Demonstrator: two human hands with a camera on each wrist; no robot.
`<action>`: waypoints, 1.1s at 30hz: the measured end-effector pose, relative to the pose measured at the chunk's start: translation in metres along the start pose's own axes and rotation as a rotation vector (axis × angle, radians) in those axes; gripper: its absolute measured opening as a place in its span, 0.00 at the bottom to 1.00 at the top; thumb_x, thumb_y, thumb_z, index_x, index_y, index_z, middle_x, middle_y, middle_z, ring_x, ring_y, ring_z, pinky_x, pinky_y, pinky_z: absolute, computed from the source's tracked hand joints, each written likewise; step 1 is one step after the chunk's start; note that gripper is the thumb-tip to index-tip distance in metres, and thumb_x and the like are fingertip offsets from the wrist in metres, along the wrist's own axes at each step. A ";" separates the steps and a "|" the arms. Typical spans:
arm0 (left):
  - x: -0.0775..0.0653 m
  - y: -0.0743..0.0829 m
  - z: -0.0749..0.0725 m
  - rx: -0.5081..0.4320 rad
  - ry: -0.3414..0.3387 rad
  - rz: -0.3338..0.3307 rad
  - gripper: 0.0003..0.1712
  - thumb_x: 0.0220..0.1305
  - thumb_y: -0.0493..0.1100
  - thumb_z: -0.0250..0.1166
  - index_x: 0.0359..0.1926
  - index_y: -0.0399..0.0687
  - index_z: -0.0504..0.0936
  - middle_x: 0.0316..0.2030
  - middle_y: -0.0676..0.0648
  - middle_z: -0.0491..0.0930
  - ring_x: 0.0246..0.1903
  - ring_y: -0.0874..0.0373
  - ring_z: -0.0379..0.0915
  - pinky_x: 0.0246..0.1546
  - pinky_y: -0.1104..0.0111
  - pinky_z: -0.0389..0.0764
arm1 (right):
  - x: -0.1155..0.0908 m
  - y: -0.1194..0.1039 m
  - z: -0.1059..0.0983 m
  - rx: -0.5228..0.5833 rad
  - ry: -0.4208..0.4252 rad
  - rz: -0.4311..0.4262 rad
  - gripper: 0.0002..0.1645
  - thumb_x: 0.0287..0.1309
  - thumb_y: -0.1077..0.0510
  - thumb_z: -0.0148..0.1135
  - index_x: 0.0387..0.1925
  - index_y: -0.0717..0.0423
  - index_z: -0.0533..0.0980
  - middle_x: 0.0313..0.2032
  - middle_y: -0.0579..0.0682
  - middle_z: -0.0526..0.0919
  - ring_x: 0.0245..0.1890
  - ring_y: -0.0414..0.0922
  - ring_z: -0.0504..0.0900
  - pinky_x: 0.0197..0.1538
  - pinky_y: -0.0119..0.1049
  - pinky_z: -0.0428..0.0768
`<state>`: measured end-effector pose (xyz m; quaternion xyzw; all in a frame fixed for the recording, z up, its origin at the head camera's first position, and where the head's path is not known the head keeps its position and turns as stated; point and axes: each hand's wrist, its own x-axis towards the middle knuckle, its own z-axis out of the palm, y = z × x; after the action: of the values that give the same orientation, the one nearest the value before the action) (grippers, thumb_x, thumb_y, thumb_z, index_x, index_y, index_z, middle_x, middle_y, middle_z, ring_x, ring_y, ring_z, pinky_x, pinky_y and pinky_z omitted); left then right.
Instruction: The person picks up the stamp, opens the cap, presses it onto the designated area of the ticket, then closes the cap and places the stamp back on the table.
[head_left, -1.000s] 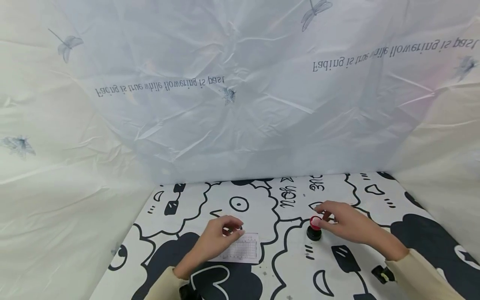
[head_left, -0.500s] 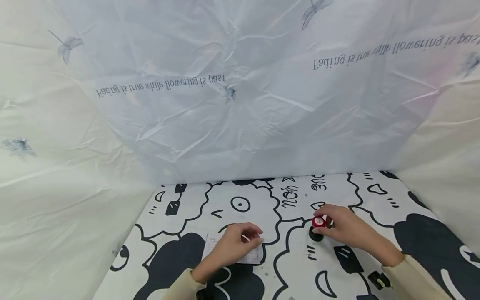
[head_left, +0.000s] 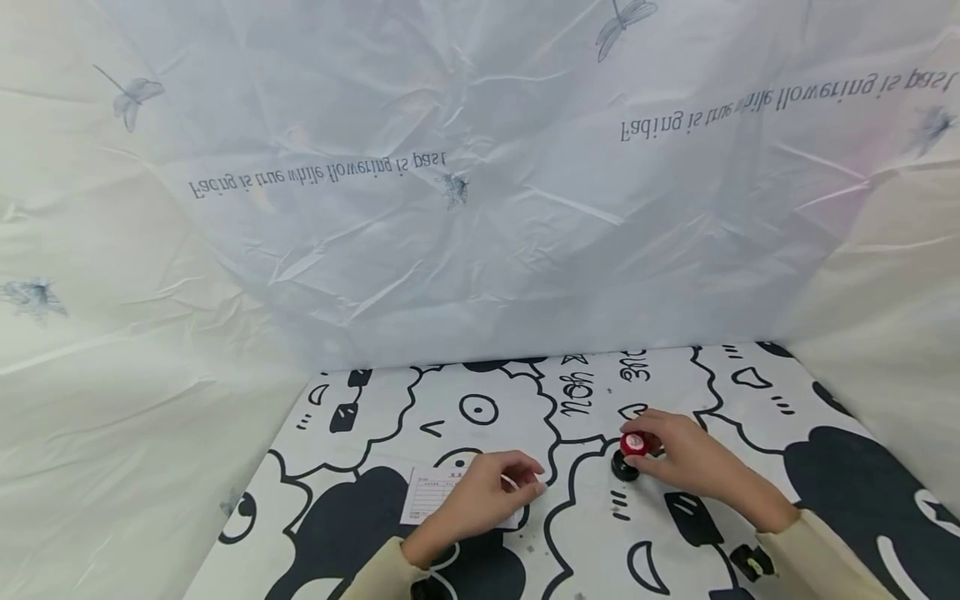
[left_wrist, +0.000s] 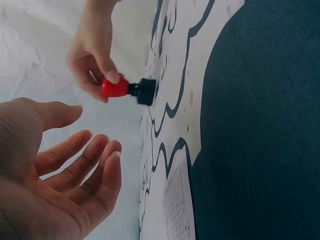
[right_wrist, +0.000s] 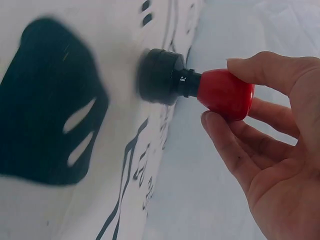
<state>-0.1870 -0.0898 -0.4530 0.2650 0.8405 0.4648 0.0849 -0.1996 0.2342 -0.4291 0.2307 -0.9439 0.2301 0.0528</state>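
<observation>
A stamp with a rounded red handle (right_wrist: 225, 94) and a round black base (right_wrist: 161, 76) stands upright at the right of the head view. My right hand (head_left: 693, 462) pinches the red handle between thumb and fingers, clearly seen in the right wrist view. The base is at the tabletop; whether it touches or hovers slightly I cannot tell. My left hand (head_left: 495, 493) hangs over a white printed paper slip (head_left: 427, 493), covering much of it. Its fingers are loosely bent with nothing between them, as the left wrist view confirms.
A white cloth (head_left: 592, 533) with black cartoon drawings covers the table. Pale plastic sheeting (head_left: 480, 275) walls off the back and both sides. A small black object (head_left: 752, 562) lies near the right sleeve.
My left hand has moved right across the paper slip, uncovering its left part. My right hand has settled its fingers around the red handle; the stamp stays at about the same spot.
</observation>
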 end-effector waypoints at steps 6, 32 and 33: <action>0.004 0.005 0.007 -0.059 0.022 0.010 0.18 0.69 0.50 0.72 0.54 0.46 0.87 0.45 0.47 0.89 0.42 0.69 0.83 0.44 0.75 0.85 | -0.003 -0.012 -0.004 0.134 0.036 0.000 0.21 0.55 0.54 0.80 0.50 0.50 0.84 0.42 0.40 0.87 0.38 0.31 0.84 0.44 0.33 0.89; 0.005 0.013 0.020 -0.401 0.006 0.001 0.28 0.71 0.47 0.71 0.69 0.59 0.78 0.67 0.48 0.79 0.61 0.58 0.82 0.60 0.71 0.84 | -0.021 -0.045 0.001 0.656 0.007 0.081 0.27 0.59 0.51 0.78 0.55 0.57 0.79 0.50 0.55 0.85 0.45 0.36 0.88 0.53 0.25 0.86; 0.005 0.012 0.020 -0.399 0.006 -0.002 0.27 0.71 0.47 0.71 0.69 0.59 0.78 0.67 0.48 0.79 0.61 0.58 0.83 0.60 0.71 0.84 | -0.021 -0.046 0.002 0.656 0.005 0.092 0.27 0.58 0.51 0.79 0.55 0.56 0.79 0.50 0.55 0.86 0.45 0.36 0.88 0.53 0.25 0.86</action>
<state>-0.1789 -0.0669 -0.4537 0.2409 0.7323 0.6227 0.1337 -0.1599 0.2061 -0.4164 0.1921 -0.8288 0.5246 -0.0325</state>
